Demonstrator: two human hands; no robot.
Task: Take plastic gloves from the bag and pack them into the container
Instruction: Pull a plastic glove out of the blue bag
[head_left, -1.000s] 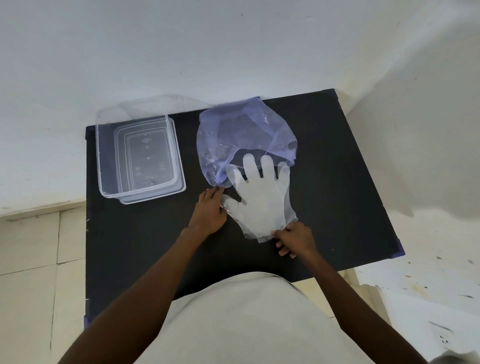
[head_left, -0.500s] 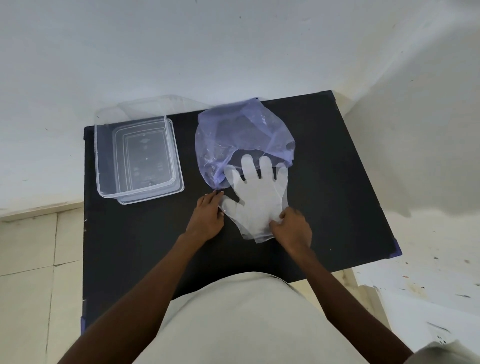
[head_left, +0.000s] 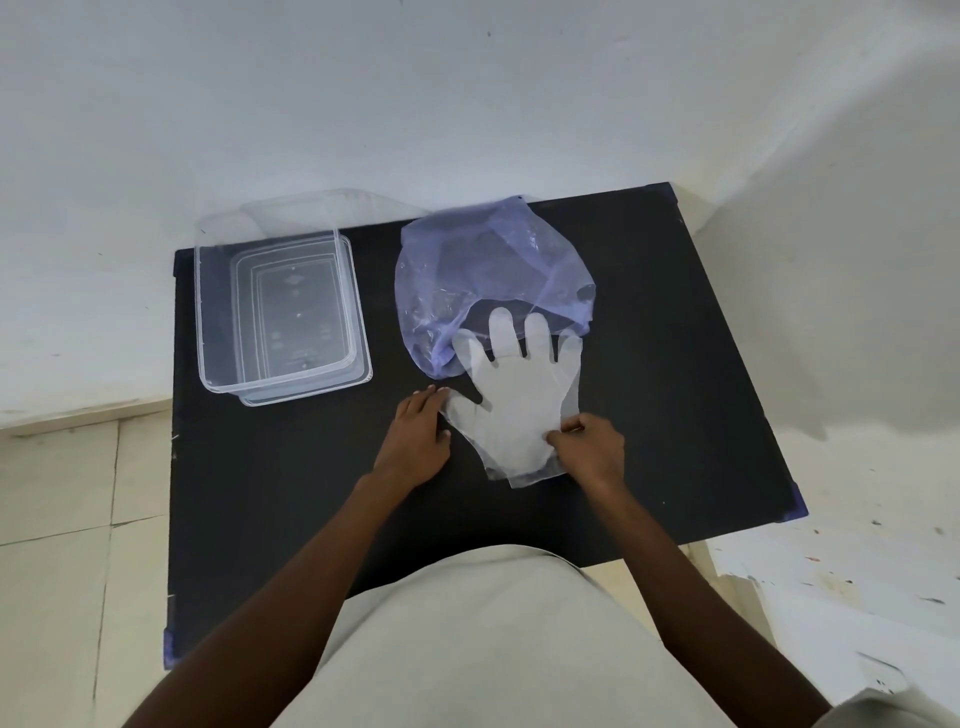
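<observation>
Since a moment ago the right hand (head_left: 589, 451) has slid from the cuff corner up onto the lower right edge of the plastic glove (head_left: 519, 400), while the left hand (head_left: 418, 439) has kept its place at the glove's thumb. That glove lies flat on the black worktop (head_left: 675, 364) just right of the frame's centre, its long axis running from the cuff at the lower end, near the person, up towards the wall, with the four fingers pointing to the top of the frame and the thumb sticking out to the left. Its fingertips overlap the mouth of the purple bag (head_left: 483, 280), which sits crumpled just above it in the upper middle of the frame. The right hand pinches the glove's edge between thumb and curled fingers; the left hand lies loosely spread, palm down, its fingertips touching the glove's thumb, and whether it actually grips the plastic I cannot tell. To the upper left of the frame stands the clear container (head_left: 280, 317), rectangular, its long side running towards the wall, with its clear lid (head_left: 311, 213) leaning behind it against the white wall (head_left: 467, 104). Container and glove are well apart.
</observation>
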